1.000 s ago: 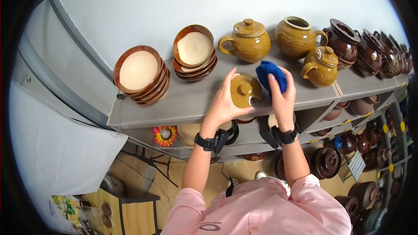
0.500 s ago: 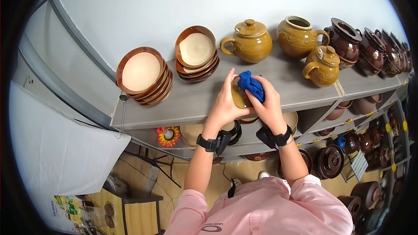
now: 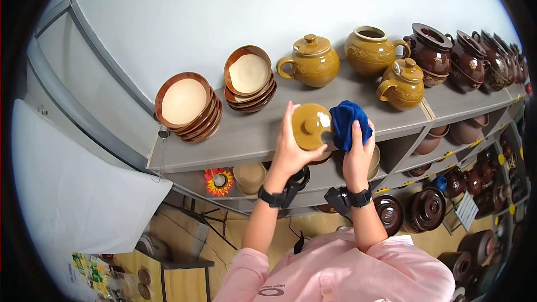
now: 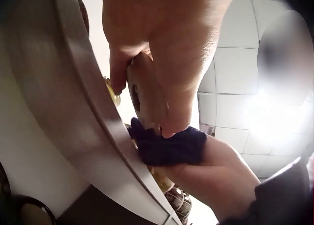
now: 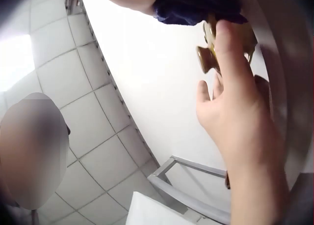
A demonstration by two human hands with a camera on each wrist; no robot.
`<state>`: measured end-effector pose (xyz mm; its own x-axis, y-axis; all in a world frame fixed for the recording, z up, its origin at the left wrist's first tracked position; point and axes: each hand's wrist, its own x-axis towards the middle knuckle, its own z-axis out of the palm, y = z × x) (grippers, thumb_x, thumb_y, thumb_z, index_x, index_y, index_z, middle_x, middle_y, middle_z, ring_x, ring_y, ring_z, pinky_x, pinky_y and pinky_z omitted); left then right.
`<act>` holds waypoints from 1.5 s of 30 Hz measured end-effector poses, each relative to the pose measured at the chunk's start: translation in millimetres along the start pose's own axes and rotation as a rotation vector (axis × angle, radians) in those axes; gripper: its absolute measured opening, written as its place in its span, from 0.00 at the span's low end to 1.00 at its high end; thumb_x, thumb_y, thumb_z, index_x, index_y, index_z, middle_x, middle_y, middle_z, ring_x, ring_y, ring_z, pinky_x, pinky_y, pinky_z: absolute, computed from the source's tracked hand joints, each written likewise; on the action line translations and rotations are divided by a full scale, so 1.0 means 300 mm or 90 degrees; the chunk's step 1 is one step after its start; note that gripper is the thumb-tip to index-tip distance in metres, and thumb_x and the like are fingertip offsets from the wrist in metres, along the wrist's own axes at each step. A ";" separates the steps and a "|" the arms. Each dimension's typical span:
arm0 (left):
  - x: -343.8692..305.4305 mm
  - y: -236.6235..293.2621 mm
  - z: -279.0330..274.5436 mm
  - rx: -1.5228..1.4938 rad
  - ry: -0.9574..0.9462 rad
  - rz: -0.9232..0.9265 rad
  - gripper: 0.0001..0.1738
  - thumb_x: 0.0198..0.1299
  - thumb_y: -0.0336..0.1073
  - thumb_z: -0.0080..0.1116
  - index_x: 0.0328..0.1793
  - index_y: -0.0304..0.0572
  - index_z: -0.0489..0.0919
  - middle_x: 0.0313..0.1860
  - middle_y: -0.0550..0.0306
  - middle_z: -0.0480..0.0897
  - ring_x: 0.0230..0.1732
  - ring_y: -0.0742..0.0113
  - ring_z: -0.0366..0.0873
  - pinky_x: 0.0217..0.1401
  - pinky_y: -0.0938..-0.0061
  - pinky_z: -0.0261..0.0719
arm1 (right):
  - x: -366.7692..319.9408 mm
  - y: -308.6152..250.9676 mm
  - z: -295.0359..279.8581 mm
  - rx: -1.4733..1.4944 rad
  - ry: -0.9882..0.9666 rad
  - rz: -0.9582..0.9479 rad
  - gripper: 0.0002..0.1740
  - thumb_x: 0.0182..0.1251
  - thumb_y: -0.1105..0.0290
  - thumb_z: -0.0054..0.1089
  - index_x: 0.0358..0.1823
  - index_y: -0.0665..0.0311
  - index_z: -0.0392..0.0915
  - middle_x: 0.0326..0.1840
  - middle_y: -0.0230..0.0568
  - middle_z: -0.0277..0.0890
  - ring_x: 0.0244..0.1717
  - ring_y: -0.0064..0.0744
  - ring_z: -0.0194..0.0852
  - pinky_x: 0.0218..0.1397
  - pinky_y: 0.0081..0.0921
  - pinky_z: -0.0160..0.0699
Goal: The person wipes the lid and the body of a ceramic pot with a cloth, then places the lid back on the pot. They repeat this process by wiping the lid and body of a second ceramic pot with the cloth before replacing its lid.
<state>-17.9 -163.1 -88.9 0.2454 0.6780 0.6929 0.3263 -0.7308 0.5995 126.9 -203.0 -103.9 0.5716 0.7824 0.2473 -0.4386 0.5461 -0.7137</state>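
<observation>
My left hand [image 3: 295, 137] grips a round ochre ceramic lid [image 3: 309, 124] with a knob, held tilted just above the front of the grey top shelf [image 3: 246, 134]. My right hand [image 3: 358, 141] holds a bunched blue cloth [image 3: 348, 123] against the lid's right edge. In the left wrist view the lid [image 4: 144, 95] sits edge-on between thumb and fingers, with the cloth [image 4: 171, 146] pressed below it by the right hand [image 4: 216, 176]. The right wrist view shows the cloth [image 5: 196, 6], the lid's knob [image 5: 208, 58] and the left hand [image 5: 235, 102].
The shelf carries two stacks of brown bowls [image 3: 187, 103] [image 3: 249, 75], a lidded ochre pot [image 3: 310, 61], an ochre pot with no lid [image 3: 369, 50], a small lidded pot [image 3: 401, 83] and dark brown pots [image 3: 442, 50]. Lower shelves hold more pottery.
The cloth swept from the lid's right onto its top half a second ago, then slid back to the right edge. The left hand kept hold of the lid.
</observation>
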 end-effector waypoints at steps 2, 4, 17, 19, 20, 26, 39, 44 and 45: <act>-0.031 0.048 0.026 0.021 0.007 0.005 0.68 0.33 0.34 0.80 0.78 0.34 0.46 0.68 0.40 0.67 0.66 0.48 0.69 0.69 0.61 0.68 | -0.027 -0.015 -0.004 0.038 -0.002 0.037 0.23 0.71 0.66 0.59 0.61 0.67 0.65 0.56 0.39 0.72 0.56 0.26 0.71 0.62 0.25 0.69; -0.058 0.071 0.042 0.038 0.032 0.015 0.68 0.33 0.34 0.80 0.78 0.34 0.46 0.68 0.40 0.67 0.67 0.47 0.69 0.69 0.60 0.68 | -0.049 -0.032 -0.010 0.021 -0.018 0.054 0.24 0.69 0.68 0.60 0.62 0.66 0.63 0.57 0.39 0.72 0.56 0.26 0.71 0.62 0.26 0.69; -0.201 0.169 0.061 -0.037 -0.042 -0.087 0.68 0.37 0.32 0.80 0.80 0.36 0.43 0.74 0.41 0.57 0.74 0.50 0.58 0.73 0.60 0.63 | -0.095 -0.066 -0.084 0.014 -0.044 0.154 0.30 0.53 0.83 0.69 0.58 0.65 0.68 0.53 0.38 0.76 0.53 0.28 0.76 0.58 0.26 0.75; -0.214 0.161 0.058 -0.138 -0.061 -0.087 0.58 0.50 0.38 0.73 0.78 0.33 0.44 0.73 0.40 0.60 0.71 0.45 0.63 0.69 0.55 0.69 | -0.086 -0.070 -0.112 -0.003 -0.055 0.157 0.30 0.52 0.83 0.70 0.57 0.66 0.68 0.52 0.37 0.77 0.52 0.28 0.77 0.58 0.26 0.75; -0.212 0.167 0.047 -0.252 -0.086 -0.201 0.52 0.56 0.38 0.68 0.78 0.33 0.45 0.72 0.42 0.61 0.69 0.47 0.66 0.64 0.57 0.74 | -0.085 -0.074 -0.123 -0.017 -0.067 0.158 0.30 0.52 0.83 0.70 0.57 0.66 0.69 0.52 0.38 0.77 0.52 0.28 0.77 0.58 0.26 0.75; -0.197 0.111 -0.020 -0.581 -0.216 -0.522 0.26 0.75 0.41 0.41 0.71 0.30 0.60 0.61 0.48 0.73 0.54 0.57 0.79 0.37 0.66 0.90 | -0.094 -0.117 -0.149 -0.084 -0.137 0.165 0.32 0.50 0.83 0.71 0.58 0.67 0.68 0.54 0.39 0.76 0.56 0.29 0.74 0.62 0.26 0.72; -0.216 0.152 0.050 -0.594 -0.067 -0.496 0.14 0.74 0.36 0.43 0.58 0.34 0.63 0.55 0.49 0.75 0.51 0.61 0.80 0.40 0.62 0.90 | -0.158 -0.114 -0.119 -0.285 -0.086 -0.196 0.25 0.59 0.81 0.62 0.59 0.66 0.68 0.59 0.46 0.71 0.60 0.38 0.71 0.65 0.33 0.67; -0.260 0.104 0.087 -0.485 -0.018 -0.390 0.11 0.72 0.31 0.46 0.57 0.38 0.64 0.53 0.53 0.75 0.46 0.74 0.77 0.42 0.80 0.82 | -0.177 -0.128 -0.078 -0.599 -0.383 -0.441 0.30 0.42 0.71 0.70 0.54 0.57 0.79 0.64 0.52 0.67 0.67 0.60 0.64 0.70 0.55 0.59; -0.262 0.102 0.087 -0.461 -0.022 -0.341 0.11 0.72 0.31 0.46 0.57 0.38 0.64 0.53 0.53 0.75 0.46 0.74 0.77 0.43 0.82 0.80 | -0.180 -0.106 -0.086 -0.572 -0.363 -0.427 0.28 0.43 0.68 0.70 0.52 0.55 0.81 0.64 0.51 0.68 0.67 0.60 0.63 0.71 0.58 0.56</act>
<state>-3.3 -236.8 -135.5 0.2569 0.9355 0.2427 -0.2471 -0.1792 0.9523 127.9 -270.3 -111.4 0.0201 0.5709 0.8207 0.5754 0.6647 -0.4765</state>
